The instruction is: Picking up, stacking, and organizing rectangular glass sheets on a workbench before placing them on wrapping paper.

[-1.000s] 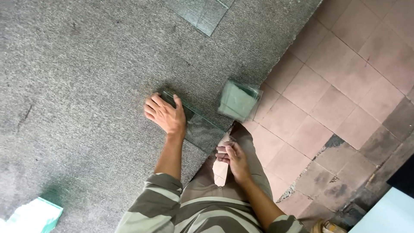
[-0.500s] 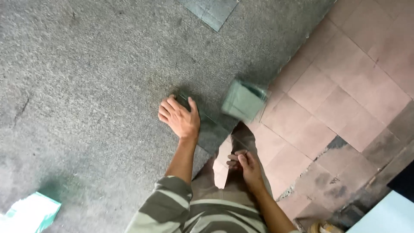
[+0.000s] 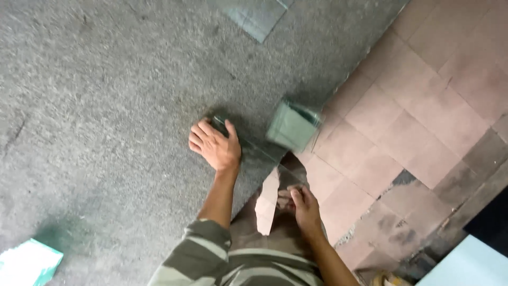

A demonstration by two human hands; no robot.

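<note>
The left hand (image 3: 214,145) lies flat, palm down, on a clear glass pane (image 3: 253,153) that rests on a grey carpeted worktop (image 3: 106,95). Its fingers are spread and loosely bent, pressing rather than gripping, and the thumb points toward the pane's far corner. That flat press looks meant to pin the glass against the soft surface so it cannot slide. The pane runs past the worktop's edge, and its near end overhangs toward the person's body.

The right hand (image 3: 301,204) works at that overhanging end, fingers curled in at the rim of the glass. Beside it a pale, pointed shard-like piece (image 3: 266,204) stands out against the dark trousers, but I cannot tell whether the fingers pinch it or only touch it, nor whether it is glass or a reflection.

Just beyond the pane, a small stack of green-tinted glass squares (image 3: 292,126) sits right at the worktop's edge, close enough to be knocked. 1 more pane (image 3: 254,16) lies flat near the top of the view, well apart. A pale green block (image 3: 26,262) sits at the lower left corner.

To the left, the carpet gives wide open room. To the right, the worktop ends in a diagonal edge above a reddish tiled floor (image 3: 423,106).
</note>
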